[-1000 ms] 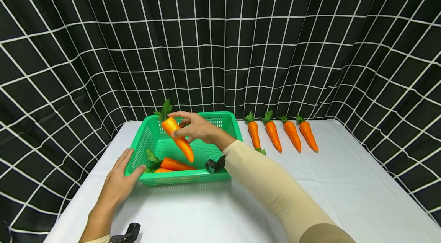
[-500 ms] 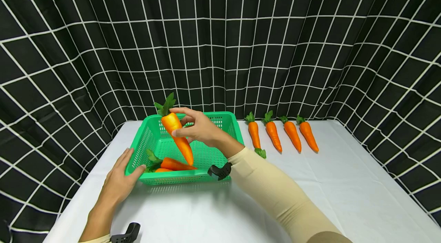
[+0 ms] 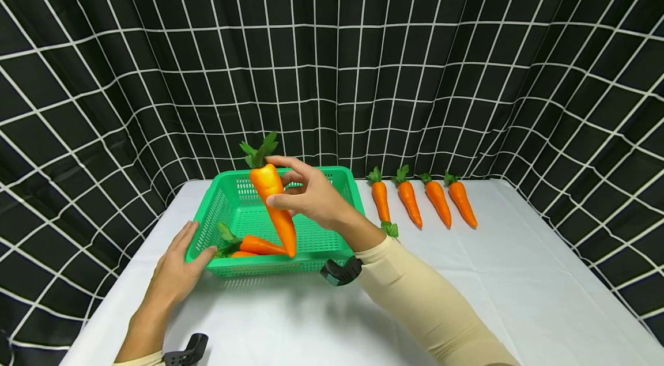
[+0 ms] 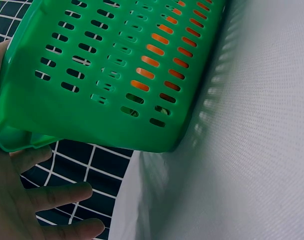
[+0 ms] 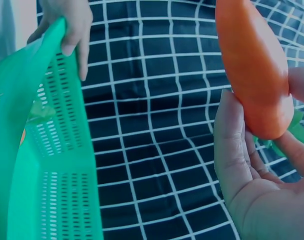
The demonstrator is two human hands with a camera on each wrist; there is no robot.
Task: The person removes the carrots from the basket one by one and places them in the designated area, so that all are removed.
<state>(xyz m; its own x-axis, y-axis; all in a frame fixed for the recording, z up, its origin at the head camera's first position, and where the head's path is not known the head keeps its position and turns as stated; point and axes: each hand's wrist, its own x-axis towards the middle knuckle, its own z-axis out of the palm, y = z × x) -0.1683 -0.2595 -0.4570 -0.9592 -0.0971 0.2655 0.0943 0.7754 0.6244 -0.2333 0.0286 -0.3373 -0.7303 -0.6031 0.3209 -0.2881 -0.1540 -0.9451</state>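
My right hand (image 3: 308,196) holds a carrot (image 3: 282,222) with a leafy green top between thumb and fingers, over the green plastic basket (image 3: 358,204). The carrot is tilted, leaves up and tip down; in the head view its tip overlaps the basket's front rim. In the right wrist view the fingers reach around the thick end of the carrot (image 5: 254,75). My left hand (image 3: 176,265) rests at the basket's front left corner, thumb over the rim. Its other fingers are straight and spread in the left wrist view. Inside the basket lie a carrot (image 3: 259,245) and part of another (image 3: 242,254).
Several carrots, among them one (image 3: 410,203) and one (image 3: 463,204), lie side by side right of the basket, leaves toward the back. Leaves (image 3: 390,230) of another show beside my right sleeve. A white cloth (image 3: 519,274) covers the table; a black gridded curtain (image 3: 332,66) surrounds it.
My right hand has lifted the carrot slightly and shifted right, turning it more upright. The right forearm moved right as well. The left hand and basket stay in place.
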